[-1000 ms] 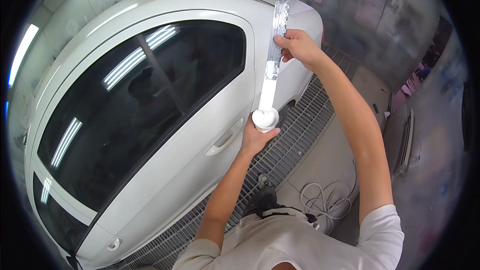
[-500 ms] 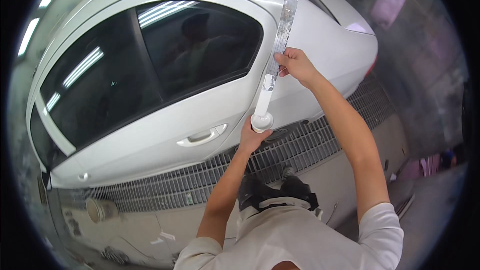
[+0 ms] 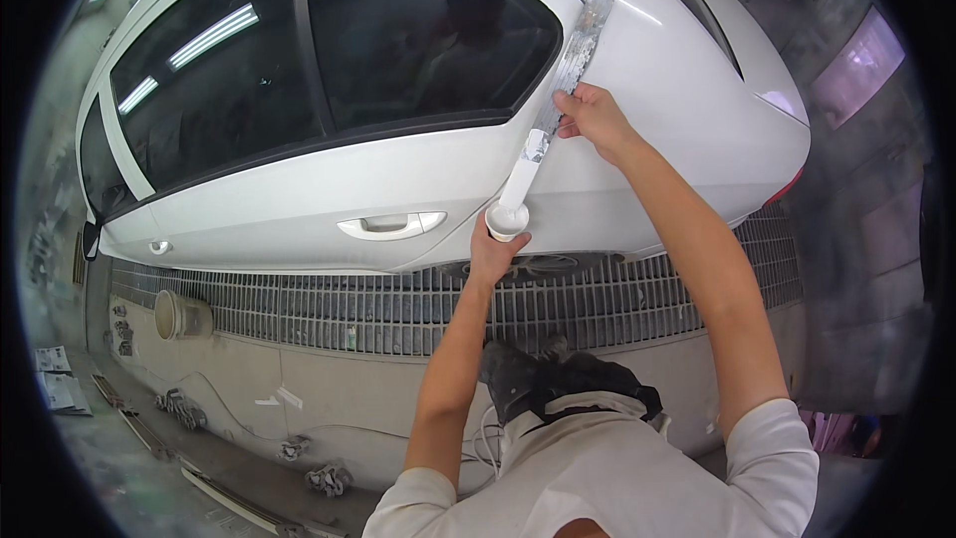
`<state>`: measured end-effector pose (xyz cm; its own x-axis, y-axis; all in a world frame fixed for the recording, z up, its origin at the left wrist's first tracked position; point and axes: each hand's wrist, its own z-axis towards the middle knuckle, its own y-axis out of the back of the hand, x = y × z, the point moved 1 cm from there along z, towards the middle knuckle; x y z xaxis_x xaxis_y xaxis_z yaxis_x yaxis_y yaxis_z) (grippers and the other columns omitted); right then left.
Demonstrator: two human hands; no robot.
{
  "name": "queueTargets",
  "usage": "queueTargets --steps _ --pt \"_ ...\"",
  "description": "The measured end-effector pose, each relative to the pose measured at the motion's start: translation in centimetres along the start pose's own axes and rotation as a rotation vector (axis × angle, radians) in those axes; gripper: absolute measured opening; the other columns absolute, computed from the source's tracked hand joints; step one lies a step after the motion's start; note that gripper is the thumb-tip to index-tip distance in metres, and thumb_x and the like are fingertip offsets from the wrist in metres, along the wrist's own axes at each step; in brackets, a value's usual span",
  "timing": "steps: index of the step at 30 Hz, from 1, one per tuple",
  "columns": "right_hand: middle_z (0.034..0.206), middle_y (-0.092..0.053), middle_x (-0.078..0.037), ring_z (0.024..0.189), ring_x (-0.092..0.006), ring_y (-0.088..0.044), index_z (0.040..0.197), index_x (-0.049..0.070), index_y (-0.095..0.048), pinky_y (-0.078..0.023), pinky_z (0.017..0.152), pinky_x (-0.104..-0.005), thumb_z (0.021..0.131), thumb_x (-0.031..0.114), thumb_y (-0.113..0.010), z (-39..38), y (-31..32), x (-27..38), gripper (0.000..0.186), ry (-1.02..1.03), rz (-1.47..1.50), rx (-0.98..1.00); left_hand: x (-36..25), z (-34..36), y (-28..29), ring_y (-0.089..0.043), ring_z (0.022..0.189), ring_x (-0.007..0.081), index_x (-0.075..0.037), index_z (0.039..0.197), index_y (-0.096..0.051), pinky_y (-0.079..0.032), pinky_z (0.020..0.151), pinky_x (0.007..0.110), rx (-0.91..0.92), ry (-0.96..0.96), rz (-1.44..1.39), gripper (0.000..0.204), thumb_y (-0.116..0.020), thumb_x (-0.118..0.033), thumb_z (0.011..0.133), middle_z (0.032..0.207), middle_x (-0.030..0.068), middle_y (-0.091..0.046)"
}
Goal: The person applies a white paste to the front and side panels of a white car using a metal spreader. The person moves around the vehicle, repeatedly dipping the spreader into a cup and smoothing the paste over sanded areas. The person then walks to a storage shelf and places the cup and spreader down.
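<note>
My left hand [image 3: 488, 251] is wrapped round a small white cup [image 3: 508, 220] that has white paint inside. Higher up, my right hand [image 3: 594, 122] pinches a long flat stirring stick [image 3: 583, 45] near its middle. The stick is grey and crusted with old paint at its upper part, and its lower part is coated white. Its lower end dips into the cup, and it leans up and to the right. Behind both hands stands a white car [image 3: 687, 130], with its rear door handle [image 3: 392, 226] left of the cup.
A floor grating [image 3: 289, 309] runs along the car's side. On the left stands a bucket [image 3: 182, 316]. Crumpled paper [image 3: 329, 479] and a cable [image 3: 229, 408] lie on the floor. The car's rear wheel [image 3: 528, 267] sits just beyond my left hand.
My view has shifted, so the car appears higher and the floor more visible. The cup and stick sit slightly further left and lean a bit more. Both hands keep their holds.
</note>
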<state>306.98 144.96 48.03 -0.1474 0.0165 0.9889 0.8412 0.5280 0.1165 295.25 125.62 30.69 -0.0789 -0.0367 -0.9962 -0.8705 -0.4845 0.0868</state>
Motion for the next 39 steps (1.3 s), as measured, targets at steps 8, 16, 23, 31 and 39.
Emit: queueTargets --steps 8,16,23,31,39 --pt "0.088 -0.065 -0.005 0.078 -0.0139 -0.060 0.097 0.001 -0.065 -0.053 0.071 -0.0294 0.094 0.023 -0.058 -0.2 0.5 0.7 0.023 0.004 0.020 -0.016 -1.1 0.7 -0.1 -0.061 0.100 0.0218 -0.001 0.121 -0.052 -0.048 0.089 0.035 0.050 -0.009 0.006 0.064 -0.084 -0.011 0.066 0.110 0.0115 -0.063" --pt "0.081 -0.063 -0.003 0.068 -0.0097 -0.056 0.092 0.003 -0.063 -0.045 0.057 -0.0244 0.094 0.026 -0.060 -5.0 5.1 4.4 0.023 0.028 -0.058 -0.104 -8.6 1.5 -2.1 -0.061 0.104 0.0210 -0.002 0.125 -0.049 -0.048 0.090 0.034 0.255 0.003 0.067 0.068 -0.084 -0.012 0.067 0.112 0.0109 -0.063" --pt "0.088 -0.067 -0.007 0.072 -0.0093 -0.060 0.106 0.000 -0.060 -0.049 0.061 -0.0236 0.091 0.017 -0.064 -18.0 10.8 6.8 0.022 0.151 -0.055 -0.268 -15.0 0.0 -10.2 -0.059 0.110 0.0201 -0.004 0.129 -0.047 -0.047 0.095 0.033 0.524 -0.203 0.095 0.072 -0.084 -0.012 0.068 0.117 0.0113 -0.062" --pt "0.083 -0.066 -0.004 0.070 -0.0090 -0.060 0.106 -0.004 -0.065 -0.051 0.062 -0.0244 0.092 0.011 -0.060 -24.5 20.3 6.6 0.022 0.233 -0.057 -0.545 -17.8 -4.5 -21.1 -0.058 0.109 0.0179 -0.005 0.129 -0.049 -0.045 0.095 0.033 0.759 -0.098 0.002 0.071 -0.084 -0.016 0.068 0.118 0.0063 -0.061" --pt "0.075 -0.062 -0.002 0.065 -0.0087 -0.057 0.089 0.000 -0.064 -0.046 0.058 -0.0239 0.094 0.018 -0.058 -16.6 22.3 6.6 0.019 0.169 -0.118 -0.296 -18.1 -2.1 -22.3 -0.059 0.103 0.0168 -0.003 0.123 -0.053 -0.046 0.091 0.032 0.628 -0.051 -0.037 0.066 -0.085 -0.015 0.067 0.112 0.0061 -0.063"
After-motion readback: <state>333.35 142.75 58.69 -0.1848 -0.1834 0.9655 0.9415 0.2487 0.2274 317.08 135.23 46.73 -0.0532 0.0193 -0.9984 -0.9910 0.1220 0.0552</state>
